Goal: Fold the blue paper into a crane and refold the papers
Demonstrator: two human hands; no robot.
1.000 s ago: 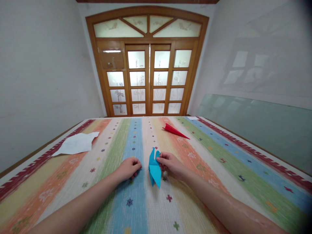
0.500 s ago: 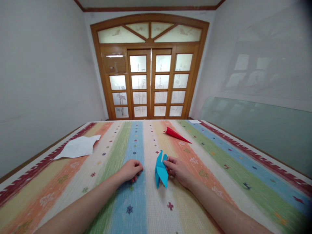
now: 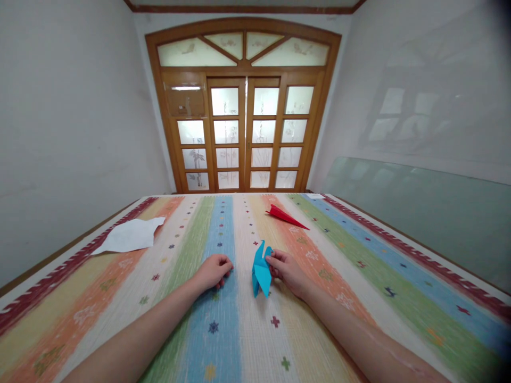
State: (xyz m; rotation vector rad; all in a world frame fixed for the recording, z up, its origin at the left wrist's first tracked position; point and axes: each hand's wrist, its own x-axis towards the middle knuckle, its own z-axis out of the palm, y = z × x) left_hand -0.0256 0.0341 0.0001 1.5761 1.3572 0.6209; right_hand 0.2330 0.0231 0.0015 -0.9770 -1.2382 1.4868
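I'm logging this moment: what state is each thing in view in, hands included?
Blue folded paper, held by one side
Right hand, pinching the blue folded paper
Left hand, loosely curled, nothing visible in it
Red folded paper, lying on the cloth
White paper, lying unfolded, edges uneven
Cloth, spread out
Doors, cannot tell if fully shut

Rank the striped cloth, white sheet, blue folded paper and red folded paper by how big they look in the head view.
1. Striped cloth
2. White sheet
Not ranked: blue folded paper and red folded paper; the blue one sits nearer the camera, making it unsure.
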